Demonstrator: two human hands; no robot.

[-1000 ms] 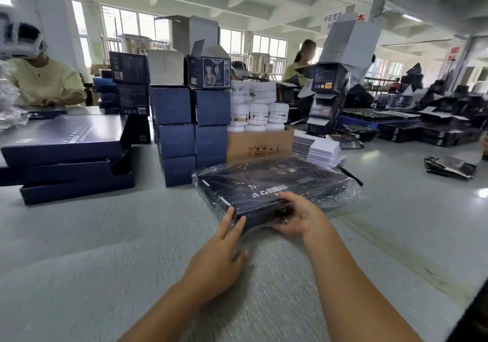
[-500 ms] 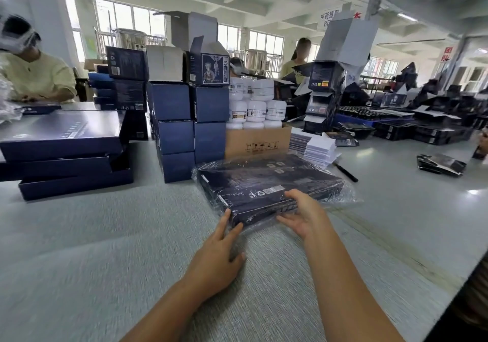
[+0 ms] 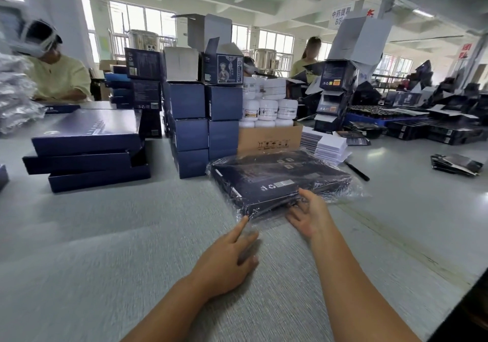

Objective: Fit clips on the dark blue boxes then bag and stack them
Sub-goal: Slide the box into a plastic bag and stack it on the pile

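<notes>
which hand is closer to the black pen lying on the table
Right. The right hand rests at the bagged box's near edge, below-left of the black pen; the left hand lies farther left.

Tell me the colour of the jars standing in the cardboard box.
The jars are white with small dark labels, seen best in the head view, above the brown cardboard box.
</notes>
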